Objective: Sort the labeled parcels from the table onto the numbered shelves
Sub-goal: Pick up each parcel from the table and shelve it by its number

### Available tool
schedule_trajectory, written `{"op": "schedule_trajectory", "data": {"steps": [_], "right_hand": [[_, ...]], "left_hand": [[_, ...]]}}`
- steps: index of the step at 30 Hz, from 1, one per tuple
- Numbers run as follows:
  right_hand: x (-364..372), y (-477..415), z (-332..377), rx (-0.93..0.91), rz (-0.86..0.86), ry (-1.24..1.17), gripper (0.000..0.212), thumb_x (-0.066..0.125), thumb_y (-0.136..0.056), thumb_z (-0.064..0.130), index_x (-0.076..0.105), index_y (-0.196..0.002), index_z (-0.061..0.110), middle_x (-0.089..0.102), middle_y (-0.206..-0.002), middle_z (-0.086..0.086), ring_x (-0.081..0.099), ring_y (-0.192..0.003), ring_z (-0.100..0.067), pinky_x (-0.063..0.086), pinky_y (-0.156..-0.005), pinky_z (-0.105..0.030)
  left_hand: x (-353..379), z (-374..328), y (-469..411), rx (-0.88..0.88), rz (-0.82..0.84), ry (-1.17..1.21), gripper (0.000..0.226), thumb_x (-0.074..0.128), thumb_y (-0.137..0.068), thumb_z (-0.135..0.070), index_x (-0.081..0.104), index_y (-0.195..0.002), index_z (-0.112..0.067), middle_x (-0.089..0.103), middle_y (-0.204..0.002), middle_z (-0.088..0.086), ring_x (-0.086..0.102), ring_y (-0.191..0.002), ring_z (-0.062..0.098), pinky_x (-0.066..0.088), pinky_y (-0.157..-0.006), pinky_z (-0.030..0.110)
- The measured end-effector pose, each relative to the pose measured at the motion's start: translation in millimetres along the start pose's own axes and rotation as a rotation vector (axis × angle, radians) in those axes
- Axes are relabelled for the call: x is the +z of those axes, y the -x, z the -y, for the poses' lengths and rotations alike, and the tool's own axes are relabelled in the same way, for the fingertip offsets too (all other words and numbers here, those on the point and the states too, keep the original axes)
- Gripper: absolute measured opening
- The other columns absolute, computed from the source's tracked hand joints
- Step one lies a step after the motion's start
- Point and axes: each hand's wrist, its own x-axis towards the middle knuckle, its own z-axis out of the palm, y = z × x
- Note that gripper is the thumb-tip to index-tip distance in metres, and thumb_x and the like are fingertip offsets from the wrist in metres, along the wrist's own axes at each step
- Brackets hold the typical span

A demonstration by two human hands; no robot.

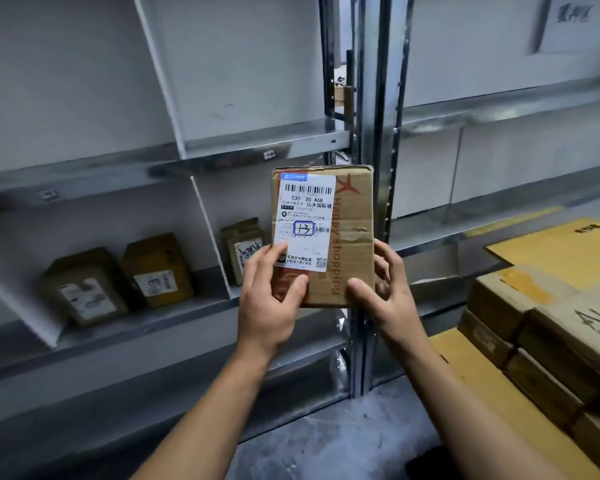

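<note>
Head view: grey metal shelving [118, 168] fills the left and centre of the frame, its tiers split by slanted white dividers [210, 237], with upright posts running down the middle. At the right edge sits a stack of large cardboard cartons [551, 323], yellowish flaps on top. In the centre, in front of the posts, a brown cardboard parcel [354, 237] is held upright in the air, printed "Happy shopping" in red down its face. The left hand [267, 306] grips its lower left corner, thumb and a fingertip pressed on the front. The right hand [392, 299] grips the lower right corner, thumb on the front and fingers curled round the right edge. On the shelf at lower left stand three small brown parcels [87, 289], two left of a divider and one just right of it. A white shipping label [305, 209] covers the held parcel's left half, with "1-3" [303, 229] handwritten inside a blue box.
</note>
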Motion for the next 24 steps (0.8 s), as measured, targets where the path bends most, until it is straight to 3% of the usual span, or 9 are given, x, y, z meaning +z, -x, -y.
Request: {"op": "schedule_trajectory", "data": {"steps": [4,9,13,16,19,22,24], "right_hand": [[33.9,-1.7,-2.9,-0.004,0.058,-0.031,0.069,0.076,-0.077,0.049,0.044,-0.137,0.054,0.060,-0.134,0.018,0.058,-0.126,-0.013,0.051,-0.103,-0.051],[48.6,-0.7,-0.6,-0.006,0.139,-0.047,0.070,0.076,-0.076,0.047,0.043,-0.138,0.055,0.060,-0.132,0.021,0.059,-0.126,-0.013,0.051,-0.103,-0.047],[42.2,4.0,0.0,0.007,0.200,-0.061,0.069,0.077,-0.075,0.047,0.043,-0.135,0.056,0.061,-0.129,0.019,0.061,-0.123,-0.013,0.055,-0.098,-0.037],[33.5,5.7,3.5,0.010,0.201,-0.060,0.070,0.077,-0.074,0.050,0.043,-0.135,0.055,0.060,-0.131,0.017,0.060,-0.123,-0.013,0.055,-0.099,-0.041],[28.2,3.0,2.5,0.011,0.212,-0.079,0.072,0.077,-0.074,0.050,0.043,-0.138,0.051,0.058,-0.136,0.008,0.059,-0.124,-0.016,0.054,-0.100,-0.047],[28.2,0.3,1.9,-0.006,0.222,-0.101,0.072,0.077,-0.074,0.051,0.043,-0.138,0.050,0.055,-0.139,0.002,0.057,-0.126,-0.021,0.053,-0.100,-0.049],[32.3,-1.6,1.4,0.002,0.235,-0.108,0.073,0.077,-0.073,0.053,0.043,-0.137,0.052,0.054,-0.139,0.001,0.056,-0.126,-0.023,0.055,-0.097,-0.048]], "left_hand": [[-32.4,11.2,7.1,-0.019,-0.065,-0.036,0.055,0.066,-0.084,-0.031,0.052,-0.137,-0.024,0.047,-0.137,0.000,0.046,-0.121,-0.003,0.036,-0.098,0.004],[-49.7,12.4,18.9,-0.028,-0.126,-0.107,0.055,0.067,-0.084,-0.031,0.053,-0.137,-0.022,0.047,-0.138,0.000,0.043,-0.120,-0.011,0.032,-0.095,0.000],[-47.7,6.6,33.2,-0.048,-0.158,-0.138,0.055,0.067,-0.084,-0.031,0.053,-0.137,-0.023,0.047,-0.138,-0.002,0.043,-0.120,-0.011,0.037,-0.097,0.005],[-47.9,-6.0,38.2,-0.069,-0.153,-0.156,0.055,0.066,-0.084,-0.034,0.051,-0.136,-0.028,0.044,-0.136,-0.011,0.045,-0.119,-0.011,0.041,-0.095,0.008],[-49.5,-16.7,38.6,-0.085,-0.112,-0.157,0.052,0.064,-0.086,-0.035,0.050,-0.137,-0.030,0.042,-0.138,-0.012,0.048,-0.122,-0.001,0.047,-0.096,0.018],[-60.4,-26.5,40.7,-0.085,-0.116,-0.241,0.047,0.064,-0.092,-0.029,0.051,-0.137,-0.026,0.046,-0.134,-0.011,0.045,-0.116,-0.010,0.036,-0.090,0.000],[-75.9,-29.7,41.3,-0.120,-0.112,-0.337,0.045,0.064,-0.093,-0.027,0.051,-0.137,-0.024,0.051,-0.131,-0.010,0.044,-0.115,-0.007,0.034,-0.091,0.003]]}}
